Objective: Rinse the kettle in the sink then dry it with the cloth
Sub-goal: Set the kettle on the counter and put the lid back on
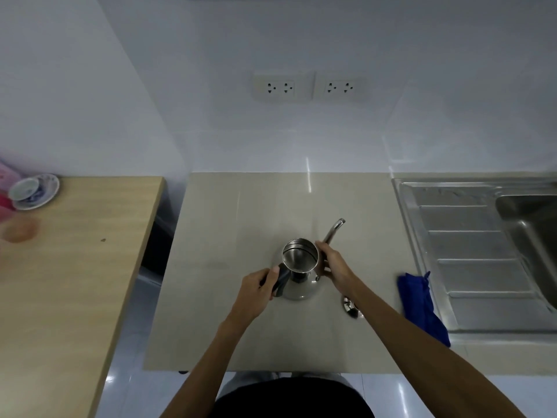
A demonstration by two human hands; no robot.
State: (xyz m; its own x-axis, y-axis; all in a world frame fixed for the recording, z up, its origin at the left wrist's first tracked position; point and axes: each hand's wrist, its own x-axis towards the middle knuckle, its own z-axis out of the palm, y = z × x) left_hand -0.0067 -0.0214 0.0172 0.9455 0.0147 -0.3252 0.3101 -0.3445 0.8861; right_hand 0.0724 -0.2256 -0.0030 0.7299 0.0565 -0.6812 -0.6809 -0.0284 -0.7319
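Already the shiny stainless-steel kettle [297,271] with its long thin gooseneck spout sits between both hands on the pale beige tiled countertop [241,327]. The left hand [259,289] is wrapped around its dark handle; the right hand [333,265] cups the body at the base of the spout. Handle to spout, its long axis runs from the left hand up and away past the right, the spout tip pointing roughly toward the steel sink [482,251], which lies well out beyond the right hand. The kettle's mouth is open and the inside looks bare; I judge rinsing has not begun. The carry goes rightward, and the right hand is nearer. A crumpled blue cloth [422,306] lies between the right forearm and the sink's ribbed drainboard. A small round metal lid [351,306] shows just under the right wrist.
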